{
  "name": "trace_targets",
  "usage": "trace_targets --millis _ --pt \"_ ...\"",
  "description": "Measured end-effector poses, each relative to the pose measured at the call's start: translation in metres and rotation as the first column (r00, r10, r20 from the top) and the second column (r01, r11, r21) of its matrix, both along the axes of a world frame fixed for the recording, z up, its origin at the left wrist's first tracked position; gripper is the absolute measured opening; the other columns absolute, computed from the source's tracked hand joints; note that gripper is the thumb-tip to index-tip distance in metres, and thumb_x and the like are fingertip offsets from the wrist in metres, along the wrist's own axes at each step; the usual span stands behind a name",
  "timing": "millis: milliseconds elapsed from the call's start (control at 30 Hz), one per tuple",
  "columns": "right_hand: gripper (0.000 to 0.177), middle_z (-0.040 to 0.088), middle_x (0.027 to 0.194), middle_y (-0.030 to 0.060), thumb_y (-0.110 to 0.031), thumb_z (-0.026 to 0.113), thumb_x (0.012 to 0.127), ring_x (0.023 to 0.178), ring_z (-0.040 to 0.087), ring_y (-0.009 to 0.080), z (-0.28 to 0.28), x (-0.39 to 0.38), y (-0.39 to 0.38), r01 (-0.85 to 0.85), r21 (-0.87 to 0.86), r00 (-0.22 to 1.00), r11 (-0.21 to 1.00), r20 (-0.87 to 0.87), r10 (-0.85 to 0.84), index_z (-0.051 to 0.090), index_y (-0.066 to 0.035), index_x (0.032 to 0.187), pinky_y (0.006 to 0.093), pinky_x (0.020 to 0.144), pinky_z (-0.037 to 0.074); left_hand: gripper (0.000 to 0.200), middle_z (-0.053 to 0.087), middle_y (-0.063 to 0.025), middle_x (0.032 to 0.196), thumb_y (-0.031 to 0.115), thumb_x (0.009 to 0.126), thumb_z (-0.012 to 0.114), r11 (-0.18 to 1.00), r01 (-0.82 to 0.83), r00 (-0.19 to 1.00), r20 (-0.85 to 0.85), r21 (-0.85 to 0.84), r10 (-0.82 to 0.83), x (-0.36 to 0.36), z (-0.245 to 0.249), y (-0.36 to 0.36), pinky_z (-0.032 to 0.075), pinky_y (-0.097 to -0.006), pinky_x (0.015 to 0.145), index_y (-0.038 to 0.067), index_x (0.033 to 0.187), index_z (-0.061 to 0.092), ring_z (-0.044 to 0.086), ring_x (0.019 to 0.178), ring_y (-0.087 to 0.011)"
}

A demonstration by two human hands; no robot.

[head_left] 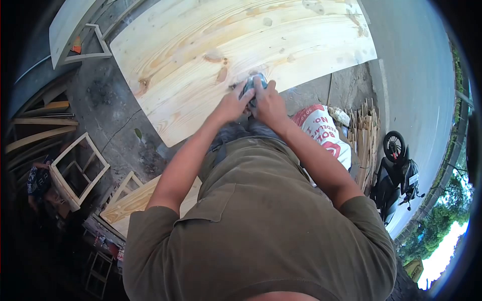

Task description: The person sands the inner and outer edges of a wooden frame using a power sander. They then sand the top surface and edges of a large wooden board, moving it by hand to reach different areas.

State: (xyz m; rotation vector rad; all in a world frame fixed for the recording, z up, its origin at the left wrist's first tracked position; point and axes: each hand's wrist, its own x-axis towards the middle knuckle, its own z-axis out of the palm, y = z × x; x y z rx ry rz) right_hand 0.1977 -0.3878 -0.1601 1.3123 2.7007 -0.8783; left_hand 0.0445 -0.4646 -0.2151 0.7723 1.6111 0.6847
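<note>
Both of my hands meet at the near edge of a large pale wooden panel [186, 65] with knots and brown patches. My left hand [234, 103] and my right hand [270, 104] are closed around a small rounded bluish-grey tool [257, 82], its shiny top showing between the fingers. I cannot tell what kind of tool it is, as the hands cover most of it. It overlaps the panel's near edge, just in front of my body.
A printed white-and-red sack [324, 130] lies to the right, beside bundled wood strips [365, 143]. Farther right, a black motorcycle [396, 175] stands by the road [419, 100]. On the left are a wooden frame [80, 170], a person [40, 183] and a smaller board [125, 210].
</note>
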Motion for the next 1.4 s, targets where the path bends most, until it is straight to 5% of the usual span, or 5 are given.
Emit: trace_targets --millis 167,500,733,900,1400 --pt "0.065 0.053 0.113 0.0308 -0.013 0.07 0.091 0.09 0.067 0.05 -0.013 0.011 -0.047 -0.064 -0.034 0.995 0.997 -0.074 0.061 0.045 -0.008 0.151 0.0559 0.072 0.06 0.075 0.062 -0.0409 0.138 0.054 0.112 0.046 0.997 0.038 0.992 -0.116 -0.063 -0.045 0.012 0.023 -0.058 0.046 -0.0515 0.113 0.006 0.168 0.031 0.059 0.134 -0.0542" --pt "0.085 0.056 0.113 0.0323 -0.025 0.085 0.081 0.084 0.071 0.0502 -0.019 -0.081 0.049 0.079 0.143 0.99 0.986 -0.126 -0.062 0.042 -0.004 0.152 0.0537 0.069 0.061 0.06 0.073 -0.0112 0.087 0.052 0.114 0.046 0.993 0.014 0.999 -0.039 0.12 -0.01 -0.077 0.032 0.068 0.056 -0.036 0.068 0.004 0.149 0.056 0.069 0.066 -0.0189" --pt "0.068 0.054 0.113 0.0306 -0.01 0.073 0.088 0.089 0.068 0.0505 -0.003 0.017 -0.052 0.055 -0.047 0.998 0.997 0.039 -0.053 0.045 -0.007 0.151 0.0555 0.07 0.059 0.074 0.062 -0.0373 0.141 0.055 0.112 0.044 0.974 0.173 0.979 -0.081 -0.147 -0.186 0.01 0.047 -0.036 0.044 -0.0479 0.115 0.005 0.166 0.036 0.06 0.136 -0.0485" --pt "0.069 0.054 0.115 0.0323 -0.016 0.077 0.086 0.093 0.068 0.051 -0.016 -0.007 -0.026 0.136 0.01 0.991 0.991 -0.004 -0.136 0.046 -0.003 0.146 0.0552 0.069 0.06 0.08 0.076 -0.0273 0.093 0.056 0.111 0.049 0.962 0.236 0.899 -0.406 0.136 -0.163 -0.003 -0.034 -0.021 0.059 -0.0458 0.078 0.0 0.165 0.034 0.076 0.073 -0.0318" --pt "0.09 0.055 0.121 0.0296 -0.023 0.087 0.077 0.102 0.065 0.0482 -0.031 -0.019 -0.02 0.054 0.105 0.991 0.993 -0.125 -0.041 0.042 0.002 0.151 0.0525 0.08 0.059 0.071 0.072 -0.0254 0.129 0.047 0.112 0.055 0.977 0.179 0.981 -0.052 -0.115 -0.186 -0.04 0.032 0.01 0.057 -0.0395 0.089 0.004 0.166 0.038 0.075 0.097 -0.0287"
